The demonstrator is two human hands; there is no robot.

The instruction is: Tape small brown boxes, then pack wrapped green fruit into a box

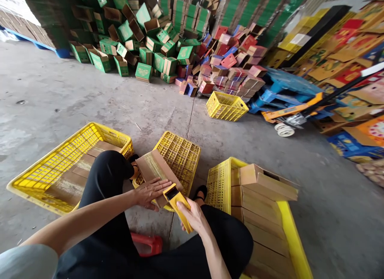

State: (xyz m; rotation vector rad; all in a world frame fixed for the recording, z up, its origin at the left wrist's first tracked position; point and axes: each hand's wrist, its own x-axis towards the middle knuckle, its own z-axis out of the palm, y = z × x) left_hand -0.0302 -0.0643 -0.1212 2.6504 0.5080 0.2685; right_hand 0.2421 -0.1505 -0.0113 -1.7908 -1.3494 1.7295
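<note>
The left hand (150, 192) lies flat and open on the near end of a box (157, 165), its fingers stretched together toward the right. The right hand (195, 216) is closed around a yellow tape dispenser (181, 209), whose dark end points to the far left, over the box's near right corner and just beside the left fingertips. The box rests at a slant on an upturned yellow crate (183, 161) between the person's feet, with a shiny strip of tape along its top; whether the dispenser touches the cardboard, I cannot tell. To the left, beside the person's knee, a larger crate (45, 163) holds taped boxes (67, 185) lying flat. To the right, another crate (217, 183) is packed with a row of cartons (262, 209), and one open carton (268, 182) lies across the top at its far end. Part of a red stool (154, 244) shows near, between the legs. Far off on the concrete floor (90, 95) stands one more crate (226, 107), near a heap of green boxes (144, 71) and a pile of red ones (229, 61). To the far right, a pallet jack (292, 110) stands beside blue pallets (285, 85).
</note>
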